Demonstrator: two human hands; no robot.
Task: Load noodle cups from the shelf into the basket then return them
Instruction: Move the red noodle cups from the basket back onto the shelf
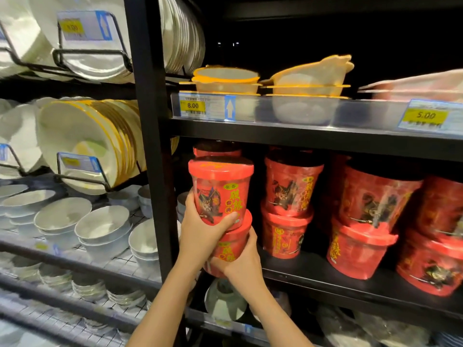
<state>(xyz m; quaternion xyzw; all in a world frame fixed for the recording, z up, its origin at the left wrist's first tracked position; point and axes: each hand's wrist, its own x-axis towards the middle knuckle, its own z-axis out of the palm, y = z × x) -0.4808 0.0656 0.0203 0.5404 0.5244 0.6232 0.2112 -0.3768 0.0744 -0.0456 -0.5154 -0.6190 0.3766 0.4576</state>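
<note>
On the black shelf (325, 274), in a dim store aisle, red noodle cups stand in stacks of two. Just to the right of the black post (152, 146) at the shelf's left end is one stack, and both hands are on it. Its top cup (221, 189) sits upright on the bottom cup (231, 246). More noodle cups (290, 196) stand farther right on the same shelf, some upright and some leaning.

The left hand (200, 229) comes up from below and wraps around the lower part of the top cup, with the thumb across the front and the fingers curled around the far left side. The right hand (240, 259) sits lower and curls around the bottom cup, holding it at its right side and base. The bottom cup sticks out past the front edge of the shelf. Both bare arms reach up from the bottom of the view, close together.

Above the shelf, a higher shelf holds clear tubs with orange lids (225, 81) and yellow price tags (196, 106). Left of the black post are racks of white plates (82, 144), some with gold rims, and stacks of white bowls (102, 224) on wire shelves. Under the shelf sits another bowl (225, 299), in shadow.
</note>
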